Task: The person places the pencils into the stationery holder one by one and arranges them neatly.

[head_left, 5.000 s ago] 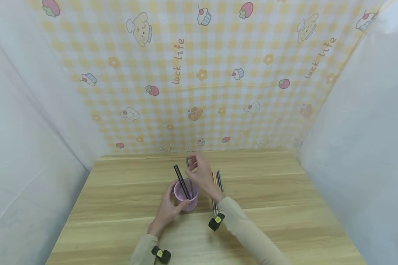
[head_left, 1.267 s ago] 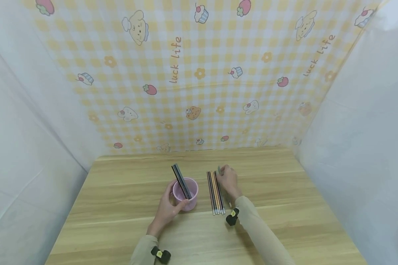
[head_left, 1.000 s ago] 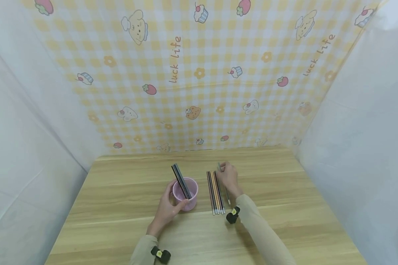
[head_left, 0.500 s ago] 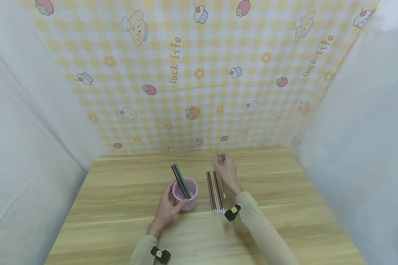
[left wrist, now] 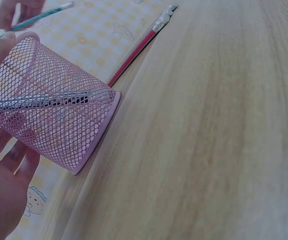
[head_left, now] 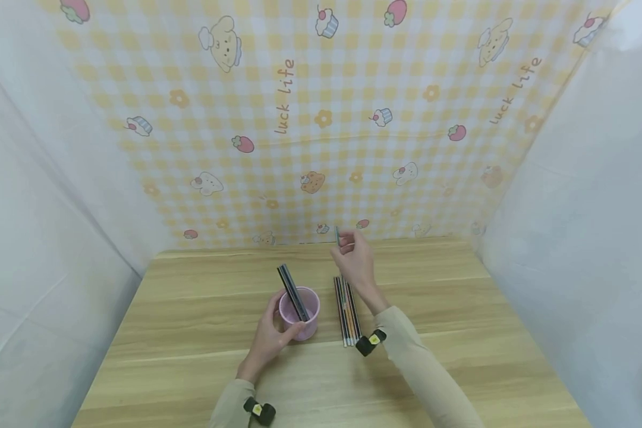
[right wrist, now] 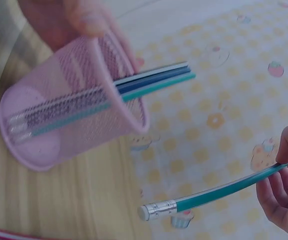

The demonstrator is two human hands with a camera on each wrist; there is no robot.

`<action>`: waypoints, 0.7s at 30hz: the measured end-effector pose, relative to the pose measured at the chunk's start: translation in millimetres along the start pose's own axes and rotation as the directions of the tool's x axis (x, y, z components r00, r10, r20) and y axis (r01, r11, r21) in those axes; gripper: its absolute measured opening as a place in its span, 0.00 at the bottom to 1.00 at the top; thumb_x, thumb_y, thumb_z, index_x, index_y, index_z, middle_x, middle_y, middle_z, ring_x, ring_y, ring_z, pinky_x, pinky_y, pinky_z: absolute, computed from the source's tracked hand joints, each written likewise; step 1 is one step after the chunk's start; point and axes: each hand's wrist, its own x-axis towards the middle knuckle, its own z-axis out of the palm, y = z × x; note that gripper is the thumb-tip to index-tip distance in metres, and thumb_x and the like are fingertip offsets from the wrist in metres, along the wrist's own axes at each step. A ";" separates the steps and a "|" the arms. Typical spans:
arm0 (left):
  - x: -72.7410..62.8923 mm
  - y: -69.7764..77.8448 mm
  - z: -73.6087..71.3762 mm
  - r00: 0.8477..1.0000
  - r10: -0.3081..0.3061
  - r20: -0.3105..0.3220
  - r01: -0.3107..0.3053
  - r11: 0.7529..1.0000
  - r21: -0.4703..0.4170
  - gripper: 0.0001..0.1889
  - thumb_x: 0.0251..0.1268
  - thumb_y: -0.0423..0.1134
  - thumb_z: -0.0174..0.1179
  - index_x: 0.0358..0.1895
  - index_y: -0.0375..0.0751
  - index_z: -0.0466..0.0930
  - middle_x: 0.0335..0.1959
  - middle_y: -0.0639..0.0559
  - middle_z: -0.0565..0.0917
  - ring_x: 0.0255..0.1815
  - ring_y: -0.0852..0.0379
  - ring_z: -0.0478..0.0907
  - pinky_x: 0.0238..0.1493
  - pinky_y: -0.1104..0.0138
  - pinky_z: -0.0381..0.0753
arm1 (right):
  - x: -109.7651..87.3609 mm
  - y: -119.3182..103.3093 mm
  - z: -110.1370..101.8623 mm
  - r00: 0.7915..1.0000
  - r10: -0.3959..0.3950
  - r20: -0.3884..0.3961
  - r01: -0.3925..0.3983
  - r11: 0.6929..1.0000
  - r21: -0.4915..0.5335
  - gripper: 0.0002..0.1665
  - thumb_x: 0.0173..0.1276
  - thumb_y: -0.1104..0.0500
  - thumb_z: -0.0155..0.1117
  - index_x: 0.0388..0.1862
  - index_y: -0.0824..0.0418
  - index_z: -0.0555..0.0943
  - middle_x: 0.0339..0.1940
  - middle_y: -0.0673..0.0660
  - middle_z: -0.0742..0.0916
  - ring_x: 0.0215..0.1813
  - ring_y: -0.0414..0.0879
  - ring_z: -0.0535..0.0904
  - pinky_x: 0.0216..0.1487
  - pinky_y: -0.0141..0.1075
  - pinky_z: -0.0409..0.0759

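A pink mesh cup (head_left: 298, 314) stands on the wooden table (head_left: 192, 333), and my left hand (head_left: 270, 336) grips its side. Several pencils (head_left: 292, 291) lean inside it; the right wrist view shows the cup (right wrist: 69, 115) with those pencils (right wrist: 148, 80) sticking out. My right hand (head_left: 353, 261) is raised above the table behind a row of pencils (head_left: 348, 312) and pinches a teal pencil (head_left: 337, 236) near its top. In the right wrist view the teal pencil (right wrist: 218, 192) has a silver ferrule and eraser end. The left wrist view shows the cup (left wrist: 49, 110) and the held pencil (left wrist: 39, 16).
A yellow checked cloth (head_left: 321, 119) with cartoon prints hangs behind the table, and white sheets (head_left: 583, 208) close in both sides. A black wrist camera (head_left: 369, 343) sits on my right sleeve, another (head_left: 260, 410) on the left. In the left wrist view, red pencils (left wrist: 139, 45) lie beyond the cup.
My right hand took one teal pencil from the right of the row and lifted it up and back toward the left. The left hand and cup stayed still.
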 end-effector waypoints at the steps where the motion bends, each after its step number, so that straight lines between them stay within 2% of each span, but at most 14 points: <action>1: 0.1 -0.4 0.1 1.000 0.000 0.000 0.000 1.000 -0.001 0.42 0.55 0.37 0.76 0.74 0.47 0.66 0.68 0.47 0.77 0.66 0.46 0.75 0.68 0.55 0.77 | 0.1 -5.6 0.1 1.000 -0.025 -0.004 0.025 1.000 0.013 0.21 0.58 0.69 0.64 0.53 0.68 0.78 0.39 0.62 0.85 0.37 0.53 0.84 0.38 0.35 0.87; 7: 0.6 -0.2 1.0 1.000 0.005 0.002 -0.005 1.000 -0.007 0.42 0.55 0.36 0.76 0.74 0.45 0.65 0.68 0.44 0.77 0.67 0.43 0.74 0.68 0.50 0.76 | 2.0 -31.1 5.7 0.991 -0.128 -0.034 0.131 0.984 0.122 0.21 0.56 0.74 0.62 0.50 0.69 0.78 0.37 0.64 0.84 0.34 0.55 0.84 0.32 0.28 0.86; 11: 0.7 0.2 0.7 1.000 -0.015 0.007 0.015 1.000 -0.001 0.42 0.56 0.37 0.75 0.74 0.47 0.64 0.68 0.47 0.76 0.67 0.46 0.74 0.69 0.56 0.76 | 2.3 -40.2 12.6 0.985 -0.169 -0.028 0.171 0.967 0.187 0.22 0.56 0.76 0.62 0.51 0.70 0.77 0.38 0.66 0.84 0.35 0.57 0.84 0.30 0.24 0.83; 18: 0.9 0.1 0.8 1.000 -0.028 0.010 0.028 1.000 0.007 0.43 0.56 0.38 0.75 0.75 0.48 0.64 0.69 0.47 0.76 0.67 0.49 0.74 0.67 0.63 0.76 | -6.5 -44.4 29.3 0.980 -0.198 -0.004 0.193 0.950 0.245 0.23 0.58 0.77 0.63 0.54 0.72 0.75 0.41 0.69 0.83 0.37 0.60 0.84 0.30 0.35 0.88; 21: 1.4 0.1 0.9 1.000 -0.020 0.006 0.020 1.000 0.010 0.43 0.55 0.38 0.75 0.75 0.48 0.64 0.69 0.47 0.76 0.67 0.49 0.74 0.67 0.62 0.77 | -14.6 -43.1 36.8 0.977 -0.210 0.024 0.199 0.951 0.237 0.22 0.59 0.76 0.62 0.53 0.70 0.75 0.40 0.65 0.83 0.37 0.56 0.84 0.31 0.32 0.88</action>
